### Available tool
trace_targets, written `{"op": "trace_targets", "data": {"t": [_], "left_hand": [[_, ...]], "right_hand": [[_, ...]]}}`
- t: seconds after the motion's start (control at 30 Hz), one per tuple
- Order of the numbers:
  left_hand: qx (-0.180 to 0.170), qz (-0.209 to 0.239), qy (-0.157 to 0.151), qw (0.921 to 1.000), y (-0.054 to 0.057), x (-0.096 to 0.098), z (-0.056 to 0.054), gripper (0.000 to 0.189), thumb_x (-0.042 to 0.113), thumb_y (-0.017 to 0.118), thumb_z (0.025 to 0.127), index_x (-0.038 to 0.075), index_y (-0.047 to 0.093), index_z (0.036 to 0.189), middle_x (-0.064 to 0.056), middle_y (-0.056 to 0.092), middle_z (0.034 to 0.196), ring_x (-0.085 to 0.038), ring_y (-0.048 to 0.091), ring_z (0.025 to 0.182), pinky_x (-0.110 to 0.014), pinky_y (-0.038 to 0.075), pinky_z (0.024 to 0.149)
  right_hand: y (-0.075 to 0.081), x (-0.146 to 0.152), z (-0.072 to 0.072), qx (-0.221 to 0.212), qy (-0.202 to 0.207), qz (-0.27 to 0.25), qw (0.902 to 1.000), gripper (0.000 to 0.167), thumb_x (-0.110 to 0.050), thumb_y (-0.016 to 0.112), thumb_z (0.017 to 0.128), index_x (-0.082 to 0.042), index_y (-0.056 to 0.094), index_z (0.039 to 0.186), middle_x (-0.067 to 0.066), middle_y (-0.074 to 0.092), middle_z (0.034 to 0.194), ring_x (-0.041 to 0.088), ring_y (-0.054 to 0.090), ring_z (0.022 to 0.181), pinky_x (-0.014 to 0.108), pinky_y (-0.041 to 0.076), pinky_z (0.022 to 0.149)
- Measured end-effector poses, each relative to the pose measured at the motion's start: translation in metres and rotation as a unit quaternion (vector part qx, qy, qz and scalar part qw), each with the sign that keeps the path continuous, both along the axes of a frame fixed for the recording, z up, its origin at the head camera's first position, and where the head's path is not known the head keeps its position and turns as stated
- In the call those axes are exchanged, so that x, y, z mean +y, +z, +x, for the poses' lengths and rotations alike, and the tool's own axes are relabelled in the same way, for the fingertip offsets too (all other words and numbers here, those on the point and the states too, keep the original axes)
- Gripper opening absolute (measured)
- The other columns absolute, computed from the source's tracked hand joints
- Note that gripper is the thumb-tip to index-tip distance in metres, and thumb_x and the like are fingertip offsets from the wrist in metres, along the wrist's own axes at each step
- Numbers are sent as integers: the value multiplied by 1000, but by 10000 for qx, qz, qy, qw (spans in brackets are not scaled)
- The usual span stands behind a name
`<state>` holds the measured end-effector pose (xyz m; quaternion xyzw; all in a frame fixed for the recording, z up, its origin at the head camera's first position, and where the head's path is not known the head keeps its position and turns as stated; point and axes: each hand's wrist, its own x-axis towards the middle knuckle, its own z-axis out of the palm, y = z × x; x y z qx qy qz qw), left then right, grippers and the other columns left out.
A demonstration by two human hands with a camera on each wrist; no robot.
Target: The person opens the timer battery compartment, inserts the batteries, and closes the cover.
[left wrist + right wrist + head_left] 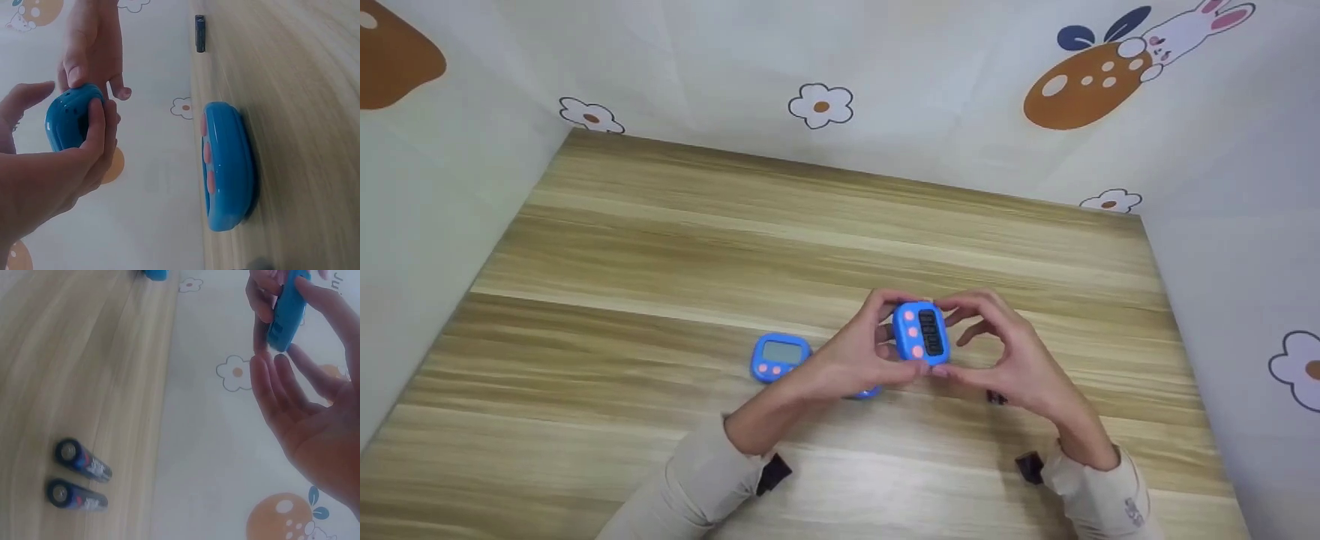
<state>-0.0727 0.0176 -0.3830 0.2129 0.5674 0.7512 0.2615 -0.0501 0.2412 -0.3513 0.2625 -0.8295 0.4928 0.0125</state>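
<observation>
1. Wood-grain table [780,247]: beneath everything listed.
2. Left hand [859,352]: curled round blue digital timer [913,334], raised between the hands.
3. Right hand [1020,360]: thumb and forefinger pinching its edges.
4. Second timer [781,351]: left of left hand.
5. Third timer [868,393]: mostly hidden beneath left hand.
6. Two batteries [84,460]: side by side.

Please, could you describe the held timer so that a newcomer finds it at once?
In the head view, over the wood-grain table, the left hand and right hand hold a rounded blue timer between them. It has three pink buttons and a dark screen, whereas the timer lying farther left has a pale grey screen.
</observation>
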Motion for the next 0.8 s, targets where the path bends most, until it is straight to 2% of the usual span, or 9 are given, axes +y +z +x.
{"op": "trace_targets", "data": {"t": [0.07, 0.17, 0.3, 0.43, 0.5, 0.57, 0.7, 0.8], "left_hand": [[-238, 224, 110, 9994, 1, -1, 0, 65, -7, 68, 85, 6, 30, 136, -10, 40, 142, -27, 53, 122, -38, 50, 93], [-375, 378, 354, 9980, 2, -2, -1, 60, -7, 66, 88, 5, 31, 135, -11, 40, 144, -27, 54, 123, -37, 51, 92], [-261, 433, 698, 9963, 0, 0, -2, 64, -8, 69, 86, 6, 33, 136, -11, 39, 140, -30, 58, 116, -37, 54, 86], [46, 202, 985, 9949, -3, 6, 1, 69, -2, 75, 84, 8, 36, 140, -11, 36, 135, -29, 61, 108, -37, 55, 85], [131, 34, 936, 9955, -3, 7, 3, 73, 1, 77, 82, 11, 35, 141, -10, 37, 134, -27, 61, 108, -36, 54, 85], [170, -1, 739, 9971, -2, 7, 4, 75, 0, 77, 82, 13, 33, 142, -11, 38, 135, -26, 61, 109, -37, 54, 86], [173, -30, 281, 9995, 0, 1, 1, 75, -10, 68, 85, 13, 29, 144, -13, 40, 137, -26, 62, 109, -36, 55, 83], [234, -122, 169, 9995, 0, -2, -1, 72, -15, 62, 87, 11, 29, 145, -13, 39, 138, -25, 64, 107, -36, 56, 79]], "right_hand": [[1, 1, 0, -79, -159, -59, 9998, 62, 2, 86, 70, 4, 57, 124, 14, 61, 117, 33, 60, 100, 37, 55, 74], [1, 2, 0, -202, -381, -140, 9990, 53, 5, 83, 72, 6, 59, 120, 12, 66, 109, 30, 62, 96, 36, 55, 72], [2, -3, 3, -105, -472, -127, 9987, 46, 6, 81, 75, 5, 61, 117, 10, 67, 107, 27, 63, 94, 37, 55, 70], [0, -11, 6, 270, -460, 123, 9985, 58, -1, 85, 72, 3, 59, 124, 7, 65, 114, 24, 61, 97, 37, 55, 69], [-2, -13, 6, 456, -522, 311, 9971, 62, -4, 87, 71, 1, 58, 126, 6, 63, 117, 21, 60, 99, 35, 55, 69], [-6, -12, 6, 597, -606, 459, 9953, 64, -4, 88, 69, 0, 59, 126, 4, 63, 118, 20, 60, 99, 34, 55, 69], [-7, -8, 4, 585, -691, 530, 9945, 65, -3, 88, 69, -3, 60, 127, 1, 64, 118, 19, 61, 98, 34, 56, 68], [-2, -8, 4, 505, -621, 516, 9955, 64, 0, 86, 70, -2, 60, 128, 3, 64, 119, 20, 61, 98, 34, 56, 68]]}}
